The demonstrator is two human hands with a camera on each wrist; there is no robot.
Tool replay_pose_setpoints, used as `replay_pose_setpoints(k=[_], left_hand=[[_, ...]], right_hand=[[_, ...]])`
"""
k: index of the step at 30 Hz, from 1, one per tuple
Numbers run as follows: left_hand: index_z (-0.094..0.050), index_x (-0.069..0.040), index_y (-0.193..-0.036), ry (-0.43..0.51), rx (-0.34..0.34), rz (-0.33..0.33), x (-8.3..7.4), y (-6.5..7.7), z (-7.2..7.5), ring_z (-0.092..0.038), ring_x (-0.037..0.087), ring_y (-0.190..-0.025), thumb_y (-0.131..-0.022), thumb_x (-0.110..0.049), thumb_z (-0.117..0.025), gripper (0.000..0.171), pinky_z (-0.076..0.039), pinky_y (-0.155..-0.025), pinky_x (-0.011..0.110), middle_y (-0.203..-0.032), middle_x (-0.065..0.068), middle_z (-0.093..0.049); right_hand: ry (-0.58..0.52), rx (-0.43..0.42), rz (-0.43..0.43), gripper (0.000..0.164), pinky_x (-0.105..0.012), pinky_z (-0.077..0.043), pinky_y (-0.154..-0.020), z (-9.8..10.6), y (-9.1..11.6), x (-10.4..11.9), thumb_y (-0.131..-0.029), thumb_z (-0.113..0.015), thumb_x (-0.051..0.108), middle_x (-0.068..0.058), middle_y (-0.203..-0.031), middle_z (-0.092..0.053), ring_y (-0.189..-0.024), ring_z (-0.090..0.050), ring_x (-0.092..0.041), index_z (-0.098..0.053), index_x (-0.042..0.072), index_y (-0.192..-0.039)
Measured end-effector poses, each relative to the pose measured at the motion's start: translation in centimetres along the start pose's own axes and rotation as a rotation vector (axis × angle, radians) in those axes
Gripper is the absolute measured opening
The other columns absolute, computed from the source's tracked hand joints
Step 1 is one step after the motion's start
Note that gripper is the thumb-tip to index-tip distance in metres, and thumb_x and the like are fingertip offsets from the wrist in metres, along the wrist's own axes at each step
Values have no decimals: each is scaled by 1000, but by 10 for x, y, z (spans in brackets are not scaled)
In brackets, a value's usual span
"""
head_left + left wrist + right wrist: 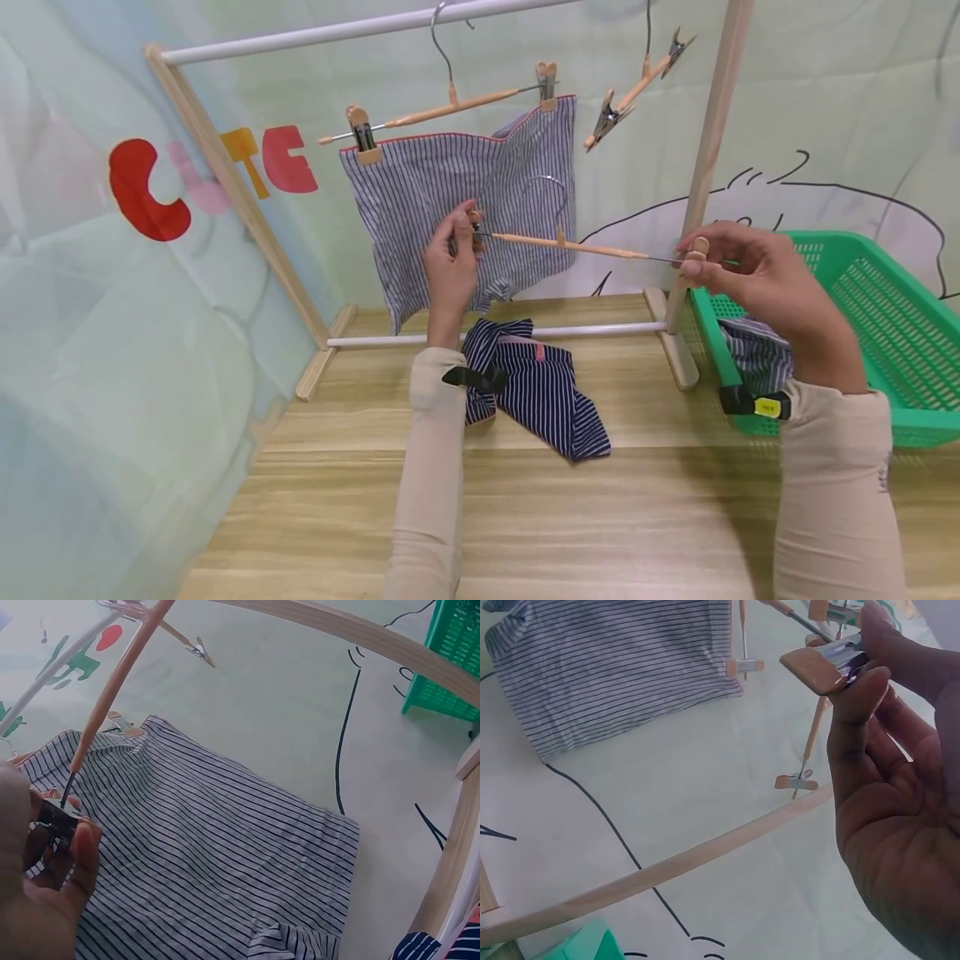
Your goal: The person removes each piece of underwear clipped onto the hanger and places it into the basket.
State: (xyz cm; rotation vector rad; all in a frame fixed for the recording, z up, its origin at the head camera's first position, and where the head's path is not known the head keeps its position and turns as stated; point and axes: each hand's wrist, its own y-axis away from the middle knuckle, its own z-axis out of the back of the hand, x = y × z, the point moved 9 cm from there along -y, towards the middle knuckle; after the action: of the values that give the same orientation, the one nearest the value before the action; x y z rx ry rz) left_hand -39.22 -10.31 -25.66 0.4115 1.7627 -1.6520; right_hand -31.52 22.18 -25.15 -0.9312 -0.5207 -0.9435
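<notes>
Between my two hands a clip hanger (600, 247) is held level in front of the rack, its metal hook pointing up. My left hand (453, 258) pinches the clip at one end; in the left wrist view that clip (60, 817) sits between thumb and fingers. At the other end my right hand (757, 275) pinches the second clip (817, 667). Behind the hanger, light striped shorts (427, 200) hang by two clips from another hanger (450, 108). Dark navy striped clothing (536, 383) lies crumpled on the table below my left wrist.
The rack has a white top rail (322, 35) and wooden posts (712, 142). A bare clip hanger (637, 87) hangs at its right. A green basket (900, 333) with a striped garment (753, 354) inside stands right of the rack on the wooden table (600, 533).
</notes>
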Motion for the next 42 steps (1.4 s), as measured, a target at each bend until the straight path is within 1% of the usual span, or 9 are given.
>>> replay_pose_setpoints(k=[3, 7, 12, 14, 21, 26, 32, 36, 42], left_hand=[[-55, -7, -129, 1, 28, 10, 0, 1, -3, -55, 19, -73, -102, -25, -39, 36, -51, -64, 27, -116, 11, -62], [-51, -7, -133, 14, 61, 28, -2, 2, -6, -58, 22, -84, -101, -22, -42, 36, -54, -72, 30, -122, 11, -58], [-44, 1, -135, 63, 106, 73, -21, 7, -9, -55, 29, -102, -101, -13, -42, 38, -55, -80, 40, -128, 19, -52], [-42, 3, -136, 63, 115, 86, -29, 8, -10, -54, 28, -107, -100, -10, -42, 38, -54, -81, 42, -130, 21, -50], [-38, 0, -139, 39, 128, 79, -32, 9, -12, -50, 26, -114, -100, -12, -42, 41, -54, -82, 44, -132, 22, -45], [-41, 1, -137, 38, 122, 52, -33, 10, -12, -42, 29, -121, -100, -10, -42, 39, -54, -83, 45, -137, 20, -38], [-42, 5, -134, 80, 163, 12, -34, 8, -9, -41, 32, -121, -99, -6, -42, 36, -53, -84, 46, -137, 21, -38], [-43, 8, -132, 118, 196, -14, -36, 6, -7, -42, 35, -118, -98, -3, -41, 35, -53, -82, 48, -135, 24, -39], [-45, 9, -130, 156, 227, -42, -36, 4, -3, -43, 35, -115, -98, -3, -42, 34, -54, -80, 46, -132, 24, -41]], right_hand=[[-19, -26, -2, 25, -16, -50, -62, 2, 1, 2, -89, -64, 17, -3, -93, -64, -77, -57, -19, -62, 7, -112], [-25, -49, -6, 26, -16, -50, -62, 3, 1, 5, -89, -65, 17, -2, -92, -64, -77, -58, -19, -62, 5, -112], [-33, -88, 17, 25, -15, -50, -62, 6, 1, 9, -87, -67, 13, 0, -90, -67, -74, -59, -17, -64, 3, -109], [-35, -100, 24, 24, -14, -51, -61, 8, 1, 11, -85, -68, 11, 1, -89, -67, -73, -60, -15, -65, 4, -108], [-38, -139, 4, 23, -15, -49, -59, 10, 4, 21, -83, -71, 14, 4, -85, -66, -70, -58, -18, -68, 5, -105], [-40, -192, -16, 24, -20, -45, -55, 13, 6, 29, -82, -72, 17, 6, -77, -65, -66, -52, -18, -68, 4, -102], [-36, -340, -31, 25, -23, -42, -52, 7, 16, 49, -79, -76, 21, 4, -67, -62, -63, -51, -18, -70, 4, -97], [27, -466, -4, 23, -23, -41, -51, -2, 21, 66, -77, -77, 23, 8, -63, -62, -59, -53, -17, -72, 8, -94], [108, -590, -16, 26, -22, -42, -49, -25, 25, 85, -75, -78, 30, 16, -59, -62, -56, -59, -14, -72, 11, -92]])
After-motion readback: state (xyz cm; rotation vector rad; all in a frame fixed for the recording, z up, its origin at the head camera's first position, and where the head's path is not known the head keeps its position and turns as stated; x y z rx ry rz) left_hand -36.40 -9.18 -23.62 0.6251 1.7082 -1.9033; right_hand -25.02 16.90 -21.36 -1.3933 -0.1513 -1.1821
